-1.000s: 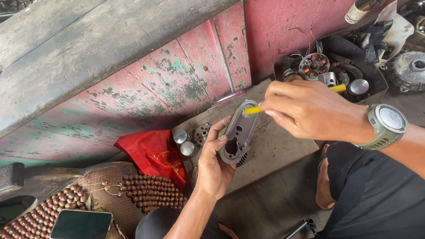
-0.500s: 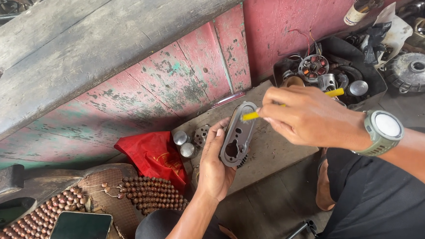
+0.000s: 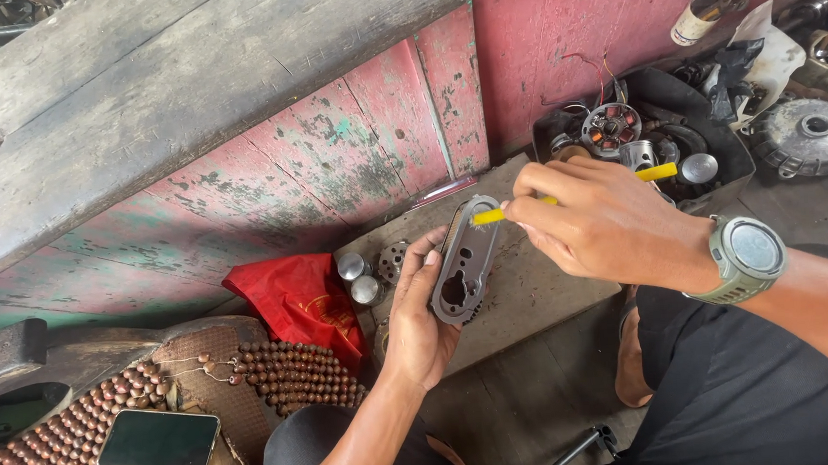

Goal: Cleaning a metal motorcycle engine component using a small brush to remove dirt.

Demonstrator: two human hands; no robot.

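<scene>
My left hand (image 3: 418, 321) grips a grey oval metal plate (image 3: 465, 259) with several holes, held upright above a wooden board (image 3: 534, 287). My right hand (image 3: 600, 221), with a green watch (image 3: 748, 256) on the wrist, holds a yellow-handled brush (image 3: 490, 214). The brush's tip rests against the upper edge of the plate. Its yellow handle end (image 3: 656, 173) sticks out behind my knuckles.
Two small metal cylinders (image 3: 358, 277) and a perforated part (image 3: 394, 257) lie by a red cloth (image 3: 294, 301). A black tray of engine parts (image 3: 639, 139) sits at right, a round metal cover (image 3: 807, 138) beyond. A phone (image 3: 158, 443) lies on a beaded mat (image 3: 56, 461).
My right hand has shifted slightly left and down along the plate's top with the brush. The left hand keeps the plate nearly still.
</scene>
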